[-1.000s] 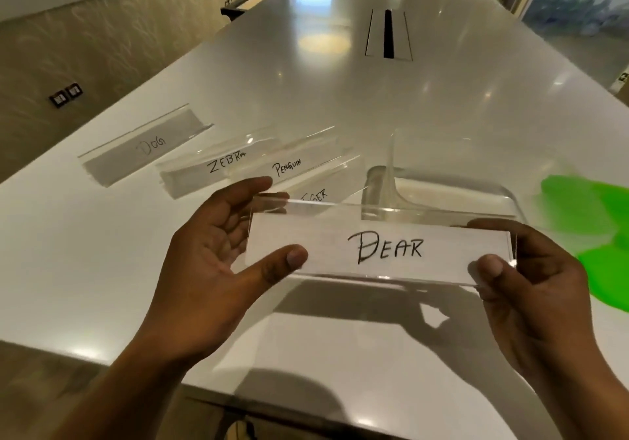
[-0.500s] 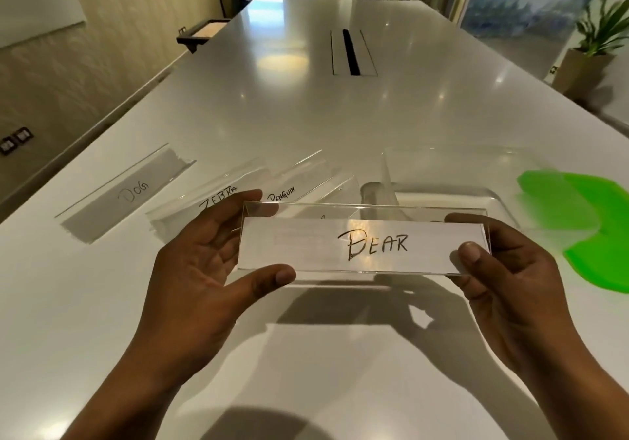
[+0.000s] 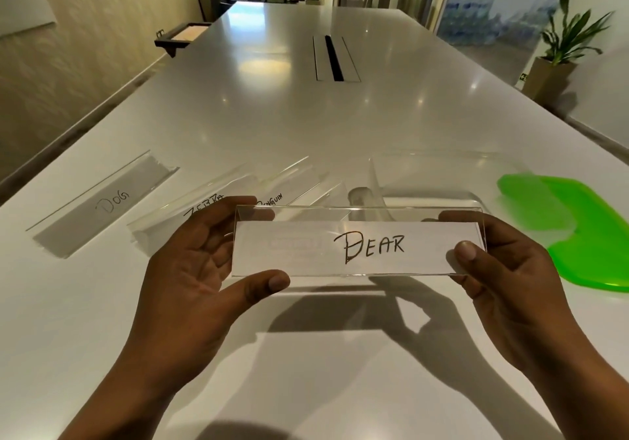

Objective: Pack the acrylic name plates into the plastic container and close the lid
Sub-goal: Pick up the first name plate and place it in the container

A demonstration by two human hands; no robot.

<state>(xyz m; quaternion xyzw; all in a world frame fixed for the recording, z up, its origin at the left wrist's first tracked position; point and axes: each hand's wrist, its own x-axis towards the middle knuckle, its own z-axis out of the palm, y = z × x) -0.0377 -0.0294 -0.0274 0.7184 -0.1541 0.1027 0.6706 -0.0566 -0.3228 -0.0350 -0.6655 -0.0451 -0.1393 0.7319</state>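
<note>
1. Little has moved since the earlier frames: the held name plate (image 3: 357, 245) stays level in the air above the near part of the desk (image 3: 306, 116). The view itself has tipped up to show more of the room.
2. The left hand (image 3: 190, 269) and right hand (image 3: 503, 269) pinch its two ends, each with the thumb on the front face and the fingers curled behind.
3. Just beyond the plate sits the plastic container (image 3: 439, 181), open and apparently empty, though its clear walls make that hard to confirm.
4. The green lid (image 3: 578, 228) lies flat on the desk just right of the container.
5. To the left, the DOG plate (image 3: 102, 204), ZEBRA plate (image 3: 204, 201), PENGUIN plate (image 3: 282, 184) and a fourth plate (image 3: 326, 191), partly hidden, lie on the desk.
6. Packing looks barely begun: this plate appears to be the first, with four more and the lid still to go.
</note>
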